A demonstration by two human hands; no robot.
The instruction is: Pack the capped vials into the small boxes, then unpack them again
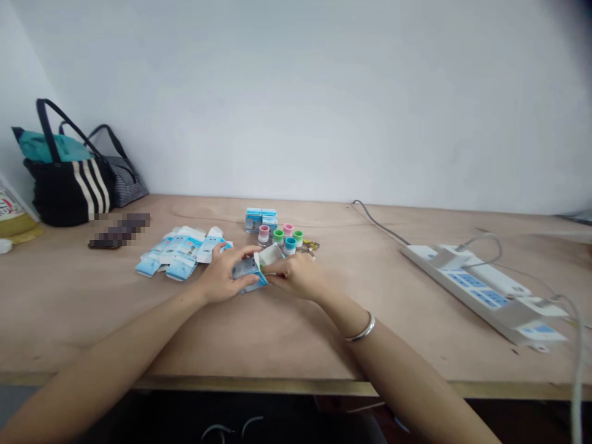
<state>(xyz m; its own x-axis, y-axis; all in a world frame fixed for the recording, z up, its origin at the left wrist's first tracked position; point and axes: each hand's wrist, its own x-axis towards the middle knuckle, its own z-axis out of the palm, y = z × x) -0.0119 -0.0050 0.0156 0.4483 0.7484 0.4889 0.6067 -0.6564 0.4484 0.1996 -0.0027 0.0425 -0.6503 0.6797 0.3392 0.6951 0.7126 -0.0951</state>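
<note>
My left hand (227,271) is wrapped round a small blue and white carton (250,271), tilted on its side with the open end to the right. The fingers of my right hand (296,274) are curled at that open end, beside a raised white flap. A bit of green shows at the fingertips; what it belongs to is mostly hidden. Just beyond stand several small bottles with pink caps (263,232), green caps (278,235) and a blue cap (290,244). Flattened blue cartons (184,253) lie in a pile left of my left hand.
Two closed blue cartons (261,219) stand behind the bottles. A phone-like dark object (120,231), partly pixelated, lies left, before a black striped bag (74,188). A white power strip (481,293) with plugs and cables spans the right. The table's front edge (259,385) is near.
</note>
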